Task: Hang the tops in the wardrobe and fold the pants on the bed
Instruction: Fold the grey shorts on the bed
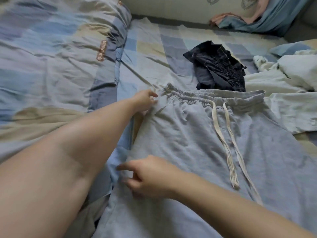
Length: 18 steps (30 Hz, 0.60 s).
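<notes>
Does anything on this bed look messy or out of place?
Yes. A dark garment lies crumpled in a heap just beyond the waistband of the grey pants, not folded. A pale sheet is bunched up on the right. The pants themselves lie fairly flat.

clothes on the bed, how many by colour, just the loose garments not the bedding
Light grey-blue: 1, the drawstring pants
Dark navy: 1, the crumpled garment
Pale white-green: 1, the garment at right
Total: 3
</notes>
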Each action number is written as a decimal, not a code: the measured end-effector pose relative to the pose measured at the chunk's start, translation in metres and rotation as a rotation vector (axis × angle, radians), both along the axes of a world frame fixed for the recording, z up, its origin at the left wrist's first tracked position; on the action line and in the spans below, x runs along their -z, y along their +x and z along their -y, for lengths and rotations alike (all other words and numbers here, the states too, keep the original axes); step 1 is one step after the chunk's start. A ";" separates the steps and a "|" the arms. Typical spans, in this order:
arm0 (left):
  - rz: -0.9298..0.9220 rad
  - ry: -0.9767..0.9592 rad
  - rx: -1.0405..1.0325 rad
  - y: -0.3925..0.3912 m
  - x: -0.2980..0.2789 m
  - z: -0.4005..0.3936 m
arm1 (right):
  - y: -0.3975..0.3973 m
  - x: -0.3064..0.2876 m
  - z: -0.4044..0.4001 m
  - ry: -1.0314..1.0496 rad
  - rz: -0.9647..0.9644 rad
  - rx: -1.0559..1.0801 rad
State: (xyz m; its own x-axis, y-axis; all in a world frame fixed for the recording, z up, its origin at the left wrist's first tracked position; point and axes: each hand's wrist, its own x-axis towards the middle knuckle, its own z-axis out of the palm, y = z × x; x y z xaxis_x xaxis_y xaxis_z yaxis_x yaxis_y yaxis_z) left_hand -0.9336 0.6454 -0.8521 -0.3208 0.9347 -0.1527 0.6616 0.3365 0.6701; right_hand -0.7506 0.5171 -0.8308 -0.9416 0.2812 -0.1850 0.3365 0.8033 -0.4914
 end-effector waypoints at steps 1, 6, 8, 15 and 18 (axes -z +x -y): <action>0.020 -0.001 -0.001 -0.003 0.000 0.005 | -0.005 0.003 0.009 -0.006 0.027 -0.042; 0.108 -0.013 -0.005 -0.001 -0.004 0.014 | -0.013 0.012 0.024 -0.119 0.096 -0.056; 0.102 -0.024 -0.008 0.002 -0.004 0.014 | -0.012 0.014 0.026 -0.143 0.050 -0.026; 0.071 0.005 -0.063 0.016 -0.003 -0.003 | 0.032 -0.004 0.021 -0.320 -0.244 0.249; 0.191 0.079 -0.132 0.022 -0.011 -0.009 | 0.065 -0.009 0.015 -0.493 -0.255 0.402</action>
State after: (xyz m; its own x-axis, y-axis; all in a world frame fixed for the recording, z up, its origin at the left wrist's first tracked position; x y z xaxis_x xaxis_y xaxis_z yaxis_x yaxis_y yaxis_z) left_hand -0.9112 0.6543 -0.8412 -0.4134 0.8980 -0.1503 0.4741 0.3532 0.8065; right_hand -0.6853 0.5018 -0.8214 -0.8126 0.5582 -0.1676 0.3874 0.3024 -0.8709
